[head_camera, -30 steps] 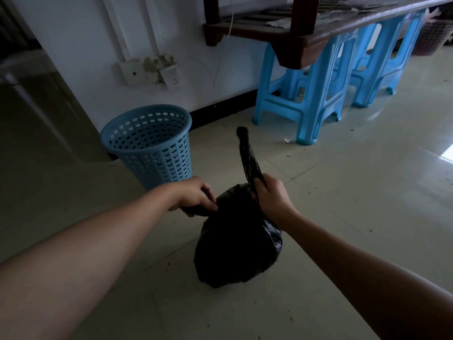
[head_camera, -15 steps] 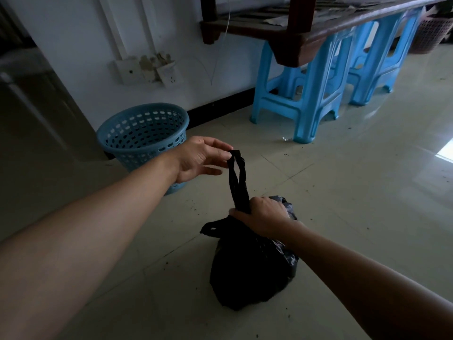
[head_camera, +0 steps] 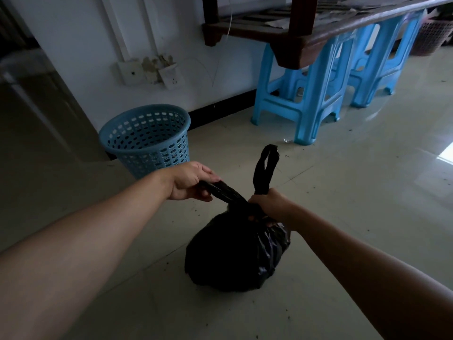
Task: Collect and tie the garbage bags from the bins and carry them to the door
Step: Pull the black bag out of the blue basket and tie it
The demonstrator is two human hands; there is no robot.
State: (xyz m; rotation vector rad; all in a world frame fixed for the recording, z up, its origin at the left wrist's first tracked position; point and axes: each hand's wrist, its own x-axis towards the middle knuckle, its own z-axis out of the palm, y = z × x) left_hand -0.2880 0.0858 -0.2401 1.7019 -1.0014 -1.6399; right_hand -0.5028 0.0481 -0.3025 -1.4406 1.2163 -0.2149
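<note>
The crinkled, glossy black bag is sitting on the tiled floor. The left hand is pinching one flat handle strap; the right hand is gripping the bunched neck.

I seem to be in a plain lived-in room, a home or dormitory by the look of it. The tiled floor is glossy and speckled with dirt. Blue plastic stools stand under a dark wooden tabletop by a white wall, where broken wall sockets hang loose above a blue perforated wastebasket.
</note>
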